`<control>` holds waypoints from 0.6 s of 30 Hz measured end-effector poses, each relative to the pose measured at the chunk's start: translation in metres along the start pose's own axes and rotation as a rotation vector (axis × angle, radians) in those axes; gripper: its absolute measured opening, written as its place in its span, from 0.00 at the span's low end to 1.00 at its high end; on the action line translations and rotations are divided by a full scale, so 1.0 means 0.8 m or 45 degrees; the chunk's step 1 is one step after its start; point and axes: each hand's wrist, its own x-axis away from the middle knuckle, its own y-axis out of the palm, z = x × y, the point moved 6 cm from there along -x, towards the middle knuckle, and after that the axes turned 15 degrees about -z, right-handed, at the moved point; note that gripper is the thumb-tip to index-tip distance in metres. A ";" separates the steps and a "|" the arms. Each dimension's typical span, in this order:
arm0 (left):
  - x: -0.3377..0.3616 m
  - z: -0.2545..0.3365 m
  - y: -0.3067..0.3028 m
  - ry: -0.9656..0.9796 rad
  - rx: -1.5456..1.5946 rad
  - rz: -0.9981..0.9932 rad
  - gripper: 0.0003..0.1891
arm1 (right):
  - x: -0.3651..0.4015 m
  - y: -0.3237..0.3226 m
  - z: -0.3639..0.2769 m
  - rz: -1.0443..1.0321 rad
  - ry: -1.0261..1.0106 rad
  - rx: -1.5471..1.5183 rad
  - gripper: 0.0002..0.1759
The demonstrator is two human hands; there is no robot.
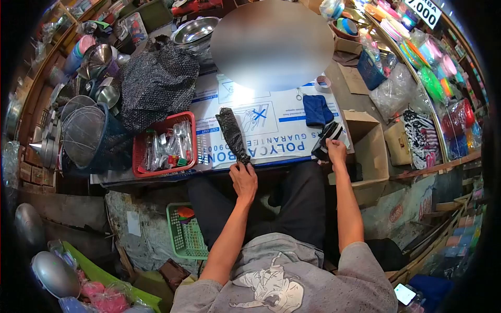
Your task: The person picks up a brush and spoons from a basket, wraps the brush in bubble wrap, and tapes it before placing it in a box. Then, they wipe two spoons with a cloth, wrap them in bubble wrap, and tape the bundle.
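Observation:
A slim bundle in black bubble wrap (232, 133) lies lengthwise on the printed white-and-blue board. My left hand (244, 181) has its fingers closed around the bundle's near end, at the table's front edge. On the right, my right hand (337, 152) grips a black object with pale stripes (327, 140); I cannot tell what kind of thing it is. Just beyond that hand lies a dark blue folded cloth or pouch (317, 110), with a metal ring by its upper left corner.
A red basket of spoons and small packets (163, 143) stands left of the bundle. Behind it is a heap of black bubble wrap (159, 83). A tape roll (322, 83) sits at the back right, and an open cardboard box (370, 143) adjoins the table's right side.

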 end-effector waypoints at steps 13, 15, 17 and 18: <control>0.002 -0.009 0.014 -0.013 0.035 0.247 0.19 | 0.173 0.233 -0.082 -0.466 -0.800 0.190 0.18; 0.002 -0.023 0.015 0.002 0.042 0.289 0.19 | 0.182 0.290 -0.076 -0.514 -0.798 0.120 0.19; 0.004 -0.039 0.016 0.053 0.214 0.293 0.19 | 0.183 0.329 -0.067 -0.524 -0.724 0.153 0.18; 0.000 -0.046 0.015 0.021 0.297 0.233 0.20 | 0.186 0.337 -0.070 -0.525 -0.727 0.151 0.18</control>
